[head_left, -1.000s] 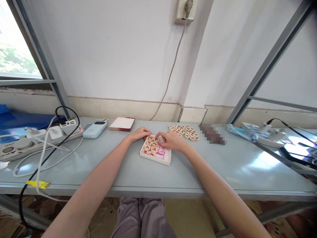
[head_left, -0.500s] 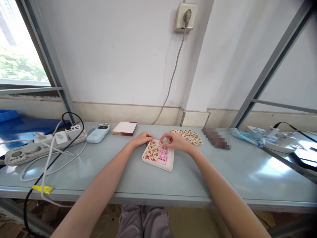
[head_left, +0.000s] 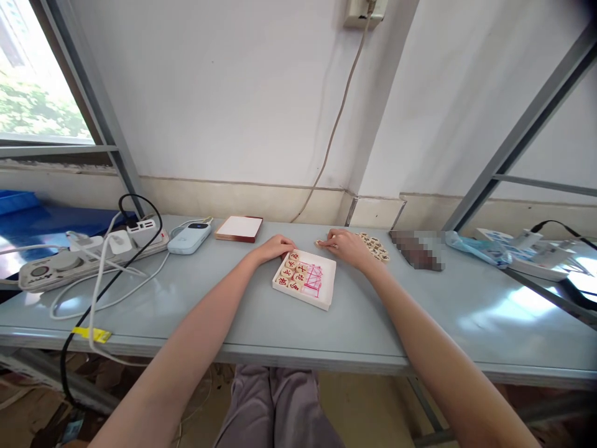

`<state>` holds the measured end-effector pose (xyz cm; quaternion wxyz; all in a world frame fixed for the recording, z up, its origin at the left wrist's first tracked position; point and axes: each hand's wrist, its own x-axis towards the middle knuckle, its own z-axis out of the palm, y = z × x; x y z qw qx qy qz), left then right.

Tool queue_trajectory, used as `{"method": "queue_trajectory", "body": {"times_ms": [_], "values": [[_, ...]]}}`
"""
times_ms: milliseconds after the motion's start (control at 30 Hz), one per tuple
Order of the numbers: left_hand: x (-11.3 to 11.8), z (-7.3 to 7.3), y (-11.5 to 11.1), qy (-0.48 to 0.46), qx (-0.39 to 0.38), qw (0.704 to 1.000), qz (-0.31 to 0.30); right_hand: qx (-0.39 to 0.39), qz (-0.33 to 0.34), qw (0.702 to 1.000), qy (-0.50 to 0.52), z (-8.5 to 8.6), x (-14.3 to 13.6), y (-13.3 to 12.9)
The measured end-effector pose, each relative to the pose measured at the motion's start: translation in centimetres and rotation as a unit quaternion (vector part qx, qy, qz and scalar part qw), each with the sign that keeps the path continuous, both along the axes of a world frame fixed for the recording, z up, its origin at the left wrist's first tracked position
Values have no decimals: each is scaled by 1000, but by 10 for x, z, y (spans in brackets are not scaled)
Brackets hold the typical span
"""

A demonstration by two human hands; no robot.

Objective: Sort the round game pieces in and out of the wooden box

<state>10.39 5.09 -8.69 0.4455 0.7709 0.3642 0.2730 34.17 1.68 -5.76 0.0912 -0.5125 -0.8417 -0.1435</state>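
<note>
A shallow white box (head_left: 331, 283) lies on the table in front of me. Its left part holds several round Chinese chess pieces (head_left: 290, 272) with red characters, and pink scribbles mark its bare bottom. My left hand (head_left: 276, 247) is closed at the box's far left corner, fingertips on the rim. Beyond the far right edge, my right hand (head_left: 346, 246) pinches a pale chess piece (head_left: 319, 243) low over the table; its face is mostly hidden. Just right of that hand lies a cluster of chess pieces (head_left: 374, 246) with dark characters, partly covered by the hand.
A box lid (head_left: 239, 228) with a white top and brown sides lies at the back. To the left are a light-blue power bank (head_left: 190, 238), a power strip (head_left: 46, 274) and loose cables. A blurred brown item (head_left: 417, 250) and a blue plastic bag (head_left: 476, 249) lie right.
My right hand has moved out of the box, up and to the right, with the chess piece from the far end of the second row. The left hand stays at the box corner.
</note>
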Motion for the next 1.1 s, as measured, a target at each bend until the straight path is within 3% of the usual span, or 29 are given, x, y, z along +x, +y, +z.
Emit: {"method": "queue_trajectory", "body": {"times_ms": [200,367,533,833,1000,1100], "values": [[1,4,-6,-4,2,1000,9,68,-37,996,-45,-10,-1,5],[1,3,-5,-5,10,1000,2,63,-84,994,-16,-17,2,15],[1,1,-1,4,15,1000,6,29,-89,995,-17,-21,4,16],[0,4,-5,8,18,1000,0,34,-94,995,2,-23,5,15],[1,3,-3,5,10,1000,-3,47,-86,994,44,-15,5,11],[1,4,-3,3,8,1000,-8,27,-26,991,126,1,-2,1]]}}
